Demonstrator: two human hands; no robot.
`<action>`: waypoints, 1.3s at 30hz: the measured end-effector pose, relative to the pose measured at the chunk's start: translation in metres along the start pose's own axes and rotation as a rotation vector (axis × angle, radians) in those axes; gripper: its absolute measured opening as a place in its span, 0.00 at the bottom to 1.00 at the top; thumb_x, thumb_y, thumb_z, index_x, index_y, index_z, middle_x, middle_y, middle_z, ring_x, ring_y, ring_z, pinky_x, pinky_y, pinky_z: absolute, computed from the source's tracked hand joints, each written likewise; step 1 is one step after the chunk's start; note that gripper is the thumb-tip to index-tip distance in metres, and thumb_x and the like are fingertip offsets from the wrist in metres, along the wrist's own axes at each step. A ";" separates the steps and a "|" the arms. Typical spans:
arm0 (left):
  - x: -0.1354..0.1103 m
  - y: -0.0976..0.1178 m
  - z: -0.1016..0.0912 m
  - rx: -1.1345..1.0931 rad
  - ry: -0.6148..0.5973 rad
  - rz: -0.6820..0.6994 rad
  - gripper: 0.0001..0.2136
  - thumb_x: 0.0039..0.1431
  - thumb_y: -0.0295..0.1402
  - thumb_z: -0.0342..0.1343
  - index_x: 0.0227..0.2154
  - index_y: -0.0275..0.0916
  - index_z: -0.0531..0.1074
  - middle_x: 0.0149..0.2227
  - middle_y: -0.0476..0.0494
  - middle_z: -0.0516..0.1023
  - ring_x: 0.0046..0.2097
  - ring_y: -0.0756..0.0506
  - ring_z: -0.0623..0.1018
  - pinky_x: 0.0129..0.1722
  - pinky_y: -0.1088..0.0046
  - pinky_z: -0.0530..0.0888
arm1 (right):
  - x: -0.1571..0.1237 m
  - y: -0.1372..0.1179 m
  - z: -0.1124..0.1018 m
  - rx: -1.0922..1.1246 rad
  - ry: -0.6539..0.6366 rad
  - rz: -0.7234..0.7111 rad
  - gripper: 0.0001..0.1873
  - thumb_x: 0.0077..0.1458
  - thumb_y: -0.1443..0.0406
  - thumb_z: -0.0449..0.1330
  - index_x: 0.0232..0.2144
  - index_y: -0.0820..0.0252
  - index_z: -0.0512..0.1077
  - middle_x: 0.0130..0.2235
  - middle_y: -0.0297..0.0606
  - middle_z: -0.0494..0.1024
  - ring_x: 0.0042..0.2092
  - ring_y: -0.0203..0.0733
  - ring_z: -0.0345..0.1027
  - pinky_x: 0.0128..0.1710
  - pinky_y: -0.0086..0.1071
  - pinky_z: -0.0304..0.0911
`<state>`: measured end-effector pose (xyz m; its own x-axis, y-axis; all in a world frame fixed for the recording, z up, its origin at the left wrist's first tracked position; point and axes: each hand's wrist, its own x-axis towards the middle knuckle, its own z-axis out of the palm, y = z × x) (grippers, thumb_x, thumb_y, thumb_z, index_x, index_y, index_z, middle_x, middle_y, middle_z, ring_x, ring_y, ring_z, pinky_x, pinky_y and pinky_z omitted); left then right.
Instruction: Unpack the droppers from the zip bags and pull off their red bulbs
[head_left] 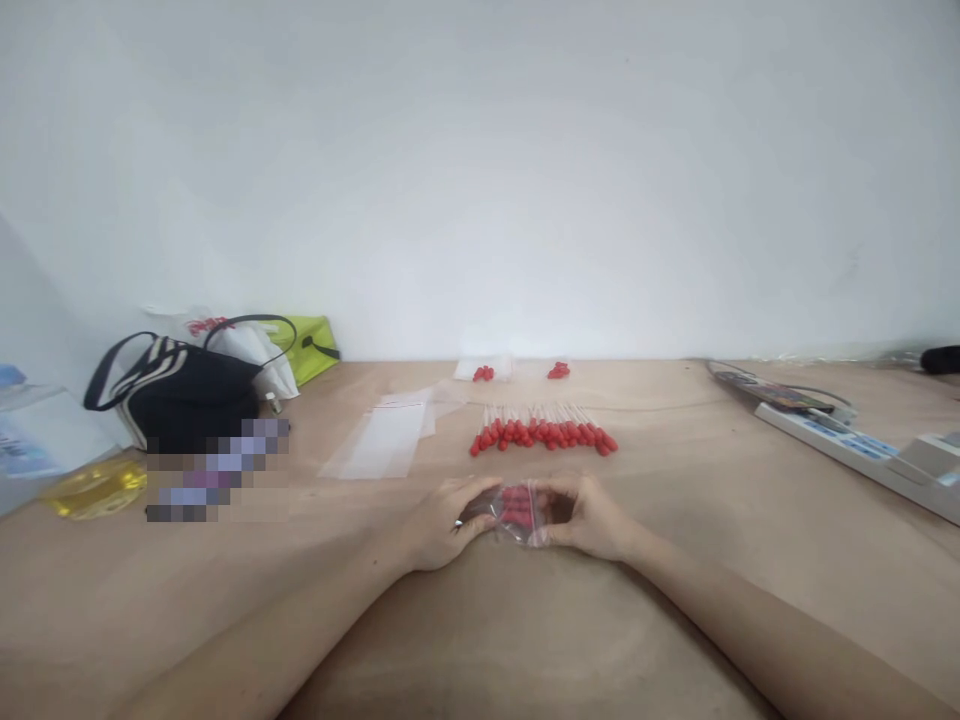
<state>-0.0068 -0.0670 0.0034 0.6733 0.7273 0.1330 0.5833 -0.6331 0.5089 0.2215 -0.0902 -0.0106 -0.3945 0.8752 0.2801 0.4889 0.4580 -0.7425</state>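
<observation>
- At the table, left hand and right hand, half-curled, hold a bag containing red pieces.
- Just beyond, red-tipped sticks lie in a row.

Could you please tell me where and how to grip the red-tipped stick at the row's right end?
Probably by its red head, pinched from the near right: the head is the thickest part and points toward the person, with no neighbouring head on its right, while the thin shafts lie close together. The right hand is nearer, though it holds the clear bag.
</observation>
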 end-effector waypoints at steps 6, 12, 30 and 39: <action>0.000 -0.004 0.003 -0.021 0.029 -0.016 0.18 0.57 0.38 0.47 0.51 0.43 0.61 0.50 0.44 0.68 0.50 0.44 0.68 0.49 0.64 0.65 | 0.000 -0.007 0.012 -0.147 0.124 -0.010 0.15 0.41 0.60 0.63 0.35 0.57 0.70 0.28 0.33 0.72 0.30 0.36 0.64 0.32 0.31 0.58; 0.000 0.003 -0.002 -0.058 0.027 0.056 0.15 0.57 0.35 0.47 0.48 0.43 0.64 0.49 0.45 0.70 0.49 0.45 0.69 0.49 0.66 0.65 | 0.001 -0.009 0.012 -0.188 0.180 -0.046 0.08 0.43 0.64 0.60 0.29 0.60 0.68 0.28 0.34 0.69 0.30 0.36 0.62 0.30 0.30 0.56; -0.001 0.000 -0.006 -0.024 0.010 0.045 0.15 0.56 0.35 0.48 0.47 0.43 0.65 0.49 0.45 0.70 0.49 0.45 0.69 0.50 0.65 0.64 | 0.001 0.011 -0.012 0.421 0.084 0.207 0.12 0.39 0.64 0.62 0.24 0.60 0.61 0.22 0.26 0.65 0.22 0.28 0.57 0.22 0.24 0.54; -0.001 -0.005 -0.006 -0.012 -0.009 0.039 0.18 0.55 0.37 0.50 0.49 0.44 0.64 0.52 0.45 0.68 0.54 0.43 0.65 0.53 0.62 0.61 | 0.000 0.017 -0.056 0.593 0.046 0.270 0.15 0.32 0.62 0.67 0.22 0.60 0.65 0.22 0.28 0.70 0.24 0.31 0.62 0.25 0.27 0.58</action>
<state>-0.0131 -0.0635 0.0058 0.6999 0.6993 0.1451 0.5508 -0.6579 0.5137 0.2732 -0.0735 0.0106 -0.2778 0.9592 0.0528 0.0490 0.0690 -0.9964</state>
